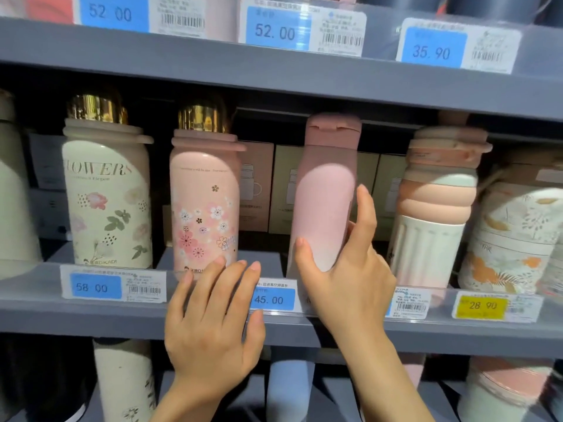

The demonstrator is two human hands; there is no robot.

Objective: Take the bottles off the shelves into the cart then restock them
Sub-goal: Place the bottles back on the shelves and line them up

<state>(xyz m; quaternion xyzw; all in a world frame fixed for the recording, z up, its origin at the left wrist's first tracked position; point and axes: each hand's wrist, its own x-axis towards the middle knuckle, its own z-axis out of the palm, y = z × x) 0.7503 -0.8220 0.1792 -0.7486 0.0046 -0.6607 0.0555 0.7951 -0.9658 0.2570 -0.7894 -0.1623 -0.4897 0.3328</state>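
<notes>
A plain pink bottle with a flip-top lid is seen standing upright on the middle shelf, just behind the clear price rail. It is gripped low on its body by the right hand: the thumb is laid across the front of the bottle's lower part and the fingers are curled round its right side, with the index finger raised along the edge. The left hand is held flat and spread in front of the shelf edge, its fingers straight; nothing is held by it, and its fingertips are placed over the base of the pink cherry-blossom bottle next to the left, though contact cannot be confirmed.

Further left, a cream floral bottle with a gold cap is set upright. To the right of the gripped bottle, a ribbed peach-and-white bottle is stood, and beside that a bottle printed with orange leaves. Boxes are stacked behind the row. Price tags reading 58.00, 45.00 and 28.90 are fixed along the rail. More bottles are partly seen on the shelf below.
</notes>
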